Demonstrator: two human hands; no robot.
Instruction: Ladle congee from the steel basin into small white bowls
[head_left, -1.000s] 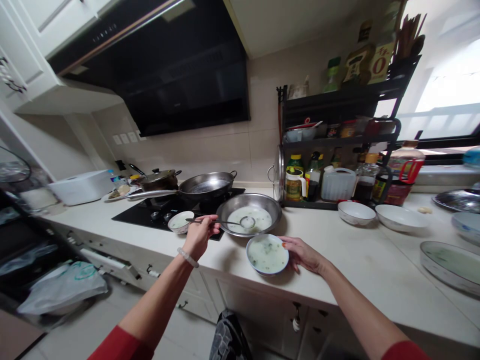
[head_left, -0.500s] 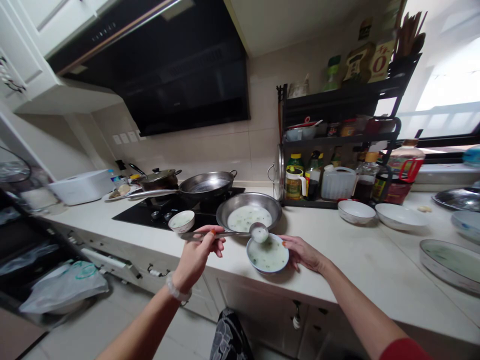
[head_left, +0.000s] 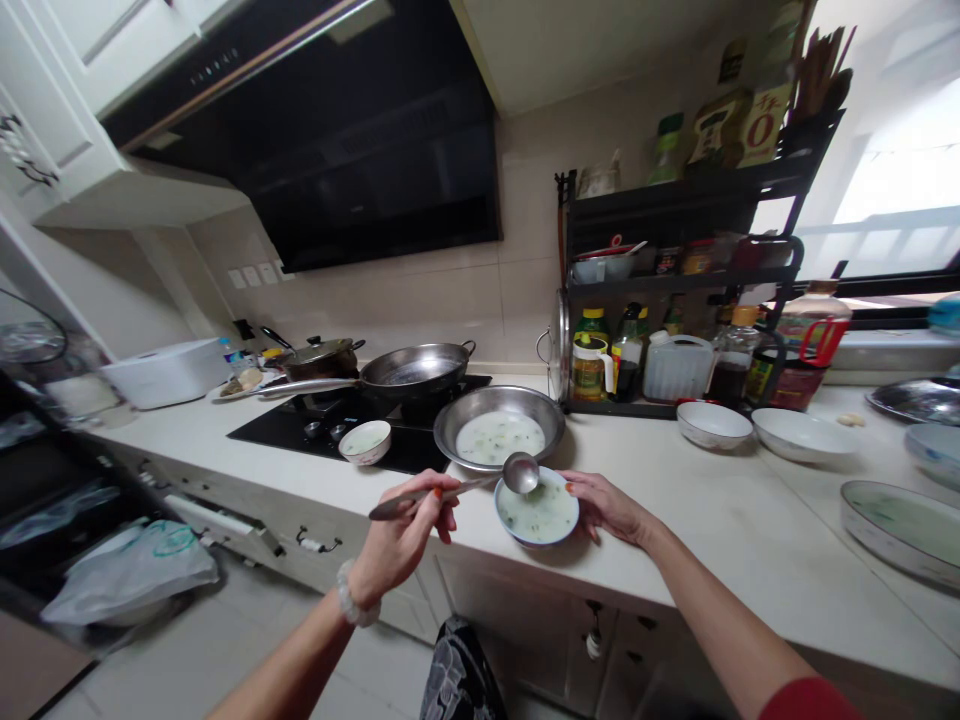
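My left hand [head_left: 411, 522] is wrapped round the handle of a metal ladle [head_left: 520, 473]. The ladle's bowl tips over the near left part of a blue-rimmed bowl [head_left: 517, 534], which holds white soup with green bits. With its thumb at the rim, my right hand [head_left: 604, 508] grips that bowl's right side; some fingers are hidden behind it. Just beyond, a wide steel basin [head_left: 555, 425] holds more of the same soup [head_left: 491, 440]. A small patterned bowl [head_left: 365, 455] of soup stands on the hob's front edge to the left.
A steel wok [head_left: 414, 372] and a lidded pot [head_left: 321, 358] are on the black hob [head_left: 274, 425]. Against the wall stands a black rack [head_left: 675, 277] of bottles and jars. Two white bowls [head_left: 712, 425] and an oval soup dish [head_left: 904, 525] are at right on the counter [head_left: 675, 520].
The ladle has tipped over, and the soup that showed in it is now out of it. My left hand has turned and dropped slightly; my right hand stays on the bowl.
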